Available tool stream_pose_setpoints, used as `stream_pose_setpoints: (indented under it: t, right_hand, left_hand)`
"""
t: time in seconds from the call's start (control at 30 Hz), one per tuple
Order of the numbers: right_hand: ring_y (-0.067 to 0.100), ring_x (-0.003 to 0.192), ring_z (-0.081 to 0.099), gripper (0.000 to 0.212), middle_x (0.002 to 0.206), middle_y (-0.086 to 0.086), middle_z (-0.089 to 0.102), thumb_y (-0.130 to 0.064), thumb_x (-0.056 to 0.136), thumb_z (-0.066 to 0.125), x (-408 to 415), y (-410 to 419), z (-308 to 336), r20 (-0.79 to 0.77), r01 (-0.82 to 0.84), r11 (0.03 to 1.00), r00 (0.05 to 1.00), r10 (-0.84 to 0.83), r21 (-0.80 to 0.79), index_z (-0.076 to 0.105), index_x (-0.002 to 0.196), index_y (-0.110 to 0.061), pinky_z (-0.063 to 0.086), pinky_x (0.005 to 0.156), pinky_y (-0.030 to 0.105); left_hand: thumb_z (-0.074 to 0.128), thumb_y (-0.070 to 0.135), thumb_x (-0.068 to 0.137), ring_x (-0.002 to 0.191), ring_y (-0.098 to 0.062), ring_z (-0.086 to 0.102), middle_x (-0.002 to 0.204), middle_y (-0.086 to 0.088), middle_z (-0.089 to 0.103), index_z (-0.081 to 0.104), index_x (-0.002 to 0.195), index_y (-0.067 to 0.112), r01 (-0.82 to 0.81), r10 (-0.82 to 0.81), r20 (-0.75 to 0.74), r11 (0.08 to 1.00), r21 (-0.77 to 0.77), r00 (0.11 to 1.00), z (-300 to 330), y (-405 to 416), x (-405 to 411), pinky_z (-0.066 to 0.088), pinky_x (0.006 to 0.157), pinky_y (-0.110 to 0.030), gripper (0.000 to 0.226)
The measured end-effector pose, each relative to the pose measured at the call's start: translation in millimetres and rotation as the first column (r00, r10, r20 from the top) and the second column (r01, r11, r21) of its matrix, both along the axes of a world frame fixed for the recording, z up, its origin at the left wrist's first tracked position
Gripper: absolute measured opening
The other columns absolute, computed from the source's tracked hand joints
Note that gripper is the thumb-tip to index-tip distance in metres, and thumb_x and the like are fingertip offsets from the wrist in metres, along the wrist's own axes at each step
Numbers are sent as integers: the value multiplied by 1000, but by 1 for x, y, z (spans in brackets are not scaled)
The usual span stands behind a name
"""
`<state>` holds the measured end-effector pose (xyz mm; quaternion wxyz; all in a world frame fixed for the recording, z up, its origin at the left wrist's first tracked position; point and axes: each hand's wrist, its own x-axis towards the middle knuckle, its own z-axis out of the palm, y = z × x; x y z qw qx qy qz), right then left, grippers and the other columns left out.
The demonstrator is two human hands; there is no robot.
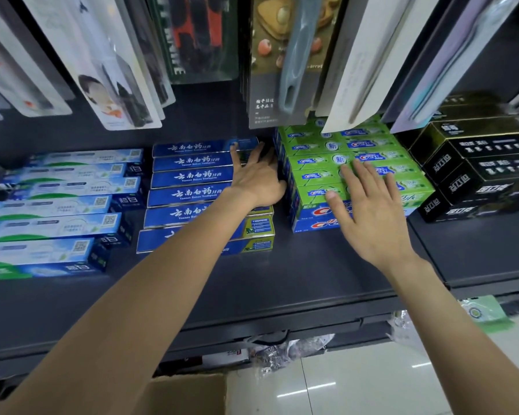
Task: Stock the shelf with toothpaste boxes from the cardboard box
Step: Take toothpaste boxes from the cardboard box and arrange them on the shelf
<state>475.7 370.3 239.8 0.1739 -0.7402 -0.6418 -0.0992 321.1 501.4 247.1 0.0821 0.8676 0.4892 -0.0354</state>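
Toothpaste boxes lie flat in rows on the dark shelf (pixel 282 280). A stack of dark blue boxes (pixel 189 178) sits near the middle. Just to its right, across a thin dark gap, is a stack of green boxes (pixel 318 163). Some blue and red boxes (pixel 315 215) lie under the green ones.

The left hand (pixel 258 178) reaches to the right end of the dark blue boxes. Its fingers are straight and spread out. The fingertips go into the gap between the two stacks, and the palm rests on the dark blue boxes. It does not hold anything.

The right hand (pixel 369 205) lies flat on top of the green boxes. Its fingers are straight and spread too. It presses down and holds nothing.

Far to the left is a stack of light blue and white boxes (pixel 57 211). Far to the right are black boxes (pixel 477 172) on the next shelf over. Long packs (pixel 285 55) hang down above the shelf, and some cover the back of the green boxes.

At the bottom, below the shelf, a corner of the brown cardboard box (pixel 186 393) shows. Beside it is a shiny white floor (pixel 372 381).
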Motion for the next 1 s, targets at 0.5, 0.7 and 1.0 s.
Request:
stream_pose_setpoints:
  t: [0.5,0.7,1.0]
  right_hand:
    - [25,80,66,28,91,4,71,-20,88,45,-135,-31,40,-235,-405,904,873,427,137,70,100,-12,49,61,28]
    - [22,127,46,42,143,5,44,-21,96,47,-204,-23,31,-408,-556,831,764,501,-21,48,136,-12,43,99,35]
    - [29,143,14,51,153,11,24,-32,100,38,-296,40,34,-358,-620,766,762,539,-167,33,144,-9,14,118,38]
  left_hand:
    - [46,26,91,90,-17,63,98,6,71,67,111,19,-378,76,576,823,425,814,19,-118,-212,46,82,-31,30]
    - [24,54,90,142,-33,23,150,-7,37,44,141,21,-655,545,393,717,238,740,-26,-121,-320,16,115,-48,63]
    - [11,67,84,139,-32,23,153,2,31,31,144,41,-617,605,133,746,250,785,-19,-122,-342,18,113,-45,68]
